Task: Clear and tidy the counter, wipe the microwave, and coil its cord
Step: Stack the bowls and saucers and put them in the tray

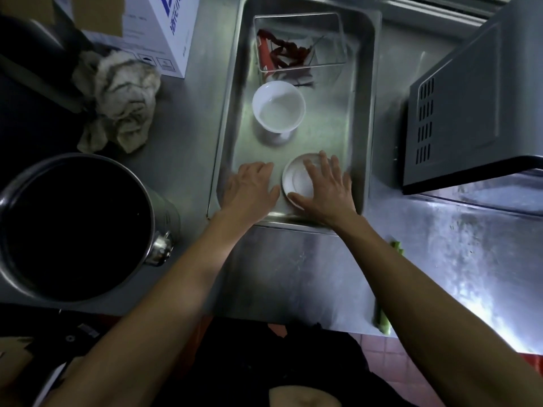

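A steel tray (364,118) lies on the steel counter (293,274) before me. Inside it stand a clear plastic box (338,33) with red scraps, a white footed bowl (278,110) and, at the near end, a small white dish (296,183). My right hand (326,189) lies over the dish with fingers spread, thumb at its near rim. Next to it on the left, my left hand (249,189) reaches into the tray with fingers extended and holds nothing. The microwave (476,113) stands at the right, side vents facing me. Its cord is not in view.
A large dark pot (73,227) sits at the left, a crumpled grey rag (120,101) behind it, and a white cardboard box (164,30) at the back. Green vegetable pieces (382,321) lie at the counter's front edge on the right.
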`<state>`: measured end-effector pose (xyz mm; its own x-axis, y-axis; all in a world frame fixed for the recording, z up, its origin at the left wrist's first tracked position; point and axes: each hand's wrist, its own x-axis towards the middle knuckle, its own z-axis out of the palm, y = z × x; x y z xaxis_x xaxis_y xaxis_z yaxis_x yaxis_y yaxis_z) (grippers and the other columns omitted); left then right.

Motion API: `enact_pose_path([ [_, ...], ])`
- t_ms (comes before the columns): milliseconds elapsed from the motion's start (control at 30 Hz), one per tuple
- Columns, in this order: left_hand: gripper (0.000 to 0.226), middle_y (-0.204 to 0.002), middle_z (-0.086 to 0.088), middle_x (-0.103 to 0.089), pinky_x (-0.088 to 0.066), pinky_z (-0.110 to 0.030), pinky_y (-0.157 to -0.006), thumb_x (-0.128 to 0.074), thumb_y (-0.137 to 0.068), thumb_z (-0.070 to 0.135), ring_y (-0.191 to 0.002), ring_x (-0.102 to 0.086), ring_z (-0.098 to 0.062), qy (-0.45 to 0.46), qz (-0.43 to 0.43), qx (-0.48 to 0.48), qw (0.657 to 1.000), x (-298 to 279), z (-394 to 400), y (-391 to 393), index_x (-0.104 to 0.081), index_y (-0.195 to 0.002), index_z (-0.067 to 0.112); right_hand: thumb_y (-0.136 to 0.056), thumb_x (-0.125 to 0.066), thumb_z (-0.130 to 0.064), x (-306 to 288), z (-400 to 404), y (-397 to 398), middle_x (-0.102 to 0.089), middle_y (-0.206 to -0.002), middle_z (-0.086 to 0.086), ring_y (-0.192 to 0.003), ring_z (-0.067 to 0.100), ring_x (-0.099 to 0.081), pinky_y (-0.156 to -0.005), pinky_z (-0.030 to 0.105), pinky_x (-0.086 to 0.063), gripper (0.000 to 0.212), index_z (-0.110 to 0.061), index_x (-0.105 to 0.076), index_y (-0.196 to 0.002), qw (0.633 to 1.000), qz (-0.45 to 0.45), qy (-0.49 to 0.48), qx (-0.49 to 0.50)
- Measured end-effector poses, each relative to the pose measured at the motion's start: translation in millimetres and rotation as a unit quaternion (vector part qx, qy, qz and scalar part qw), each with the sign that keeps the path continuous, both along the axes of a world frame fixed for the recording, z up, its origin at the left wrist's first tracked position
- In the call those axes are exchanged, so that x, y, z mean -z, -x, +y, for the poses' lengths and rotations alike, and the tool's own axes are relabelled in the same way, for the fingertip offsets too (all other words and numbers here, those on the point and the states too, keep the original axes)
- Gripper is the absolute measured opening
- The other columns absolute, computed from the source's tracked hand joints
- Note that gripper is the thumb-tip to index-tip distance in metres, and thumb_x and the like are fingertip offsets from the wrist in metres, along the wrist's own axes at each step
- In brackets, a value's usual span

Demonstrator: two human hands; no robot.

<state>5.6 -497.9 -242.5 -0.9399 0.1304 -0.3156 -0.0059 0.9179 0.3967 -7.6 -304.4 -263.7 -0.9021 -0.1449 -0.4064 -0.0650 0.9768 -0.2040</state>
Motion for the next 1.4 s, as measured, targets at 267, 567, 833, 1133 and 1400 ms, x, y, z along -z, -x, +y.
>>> enact_pose_path([
  [267, 0.045, -0.131, -0.002, -0.057, -0.043, -0.045, -0.093, -0.054, -0.091, 0.041, -0.121, -0.050, -0.028, 0.012, 0.032, 0.044, 0.998, -23.3, 25.7, -8.7, -0.051, -0.131, 0.020, -0.095, -0.056, -0.038, -44.8, 25.1, -27.4, -0.033, -0.158, 0.012, -0.146, 0.033, -0.029, -0.114, 0.049, -0.029, 0.057, -0.019, -0.043, -0.147, 0.990, 0.120, 0.069, 0.017],
  [567, 0.047, -0.130, -0.008, -0.058, -0.047, -0.046, -0.087, -0.056, -0.091, 0.039, -0.116, -0.054, -0.034, 0.043, 0.080, 0.168, 0.982, -56.9, 121.6, -50.0, -0.053, -0.132, 0.015, -0.089, -0.062, -0.025, -80.9, 119.7, -113.2, -0.067, -0.121, 0.009, -0.111, 0.035, -0.060, -0.089, 0.047, -0.049, 0.034, -0.012, -0.066, -0.121, 0.968, 0.198, 0.115, 0.100],
  [833, 0.045, -0.128, -0.006, -0.059, -0.048, -0.044, -0.088, -0.055, -0.092, 0.042, -0.115, -0.055, -0.032, 0.070, 0.127, 0.239, 0.960, -87.3, 217.7, -132.7, -0.055, -0.130, 0.017, -0.092, -0.058, -0.030, -97.9, 230.8, -231.1, -0.063, -0.130, 0.009, -0.118, 0.035, -0.057, -0.094, 0.048, -0.048, 0.041, -0.014, -0.062, -0.129, 0.960, 0.209, 0.098, 0.160],
  [1133, 0.055, -0.140, -0.001, -0.053, -0.044, -0.040, -0.099, -0.055, -0.093, 0.042, -0.126, -0.049, -0.025, 0.058, 0.139, 0.343, 0.927, -100.6, 352.0, -236.5, -0.046, -0.144, 0.020, -0.096, -0.057, -0.027, -110.3, 351.4, -386.8, -0.064, -0.130, 0.006, -0.117, 0.030, -0.058, -0.094, 0.044, -0.047, 0.037, -0.016, -0.061, -0.130, 0.923, 0.239, 0.079, 0.290],
  [1400, 0.057, -0.149, 0.000, -0.044, -0.041, -0.040, -0.101, -0.049, -0.097, 0.044, -0.135, -0.040, -0.023, 0.046, 0.166, 0.448, 0.877, -114.3, 464.9, -297.4, -0.038, -0.149, 0.021, -0.087, -0.052, -0.029, -112.3, 416.1, -474.8, -0.069, -0.115, 0.003, -0.103, 0.031, -0.061, -0.081, 0.040, -0.051, 0.035, -0.023, -0.067, -0.118, 0.868, 0.269, 0.044, 0.415],
])
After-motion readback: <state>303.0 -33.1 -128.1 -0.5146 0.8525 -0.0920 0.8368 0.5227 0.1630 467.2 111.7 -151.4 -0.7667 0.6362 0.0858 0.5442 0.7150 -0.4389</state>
